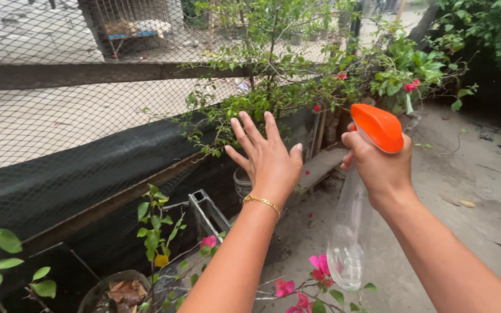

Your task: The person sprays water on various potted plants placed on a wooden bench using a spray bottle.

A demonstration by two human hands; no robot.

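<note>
The right hand [378, 165] is gripping a spray bottle [349, 232] by its neck, the fingers clenched around it just under the orange spray head [379, 126] — the clear body of the bottle is hanging down below the fist, and little if any water is showing in it. The nozzle is pointing away from the person, toward the leafy shrub [273, 75] growing against the net fence [59, 116]. The left hand [267, 156] is holding nothing; its fingers are spread wide and released, reaching forward so that the fingertips are coming up to the lower twigs of that shrub, whether touching them or just short of them I cannot tell. A thin gold bracelet [262, 202] is sitting on that wrist.

Judging by this, the step in hand is the watering of the shrub: one hand is aiming the sprayer while the other is steadying or parting the foliage. A next move would call for a squeeze of the trigger with the head kept level with the leaves ahead of the open fingers — and for keeping the spread hand out of the spray line.

Below both forearms, pink flowers [320, 266] are blooming on low stems, and a pot [108, 290] with dry leaves is standing down to the left of the open hand.
</note>
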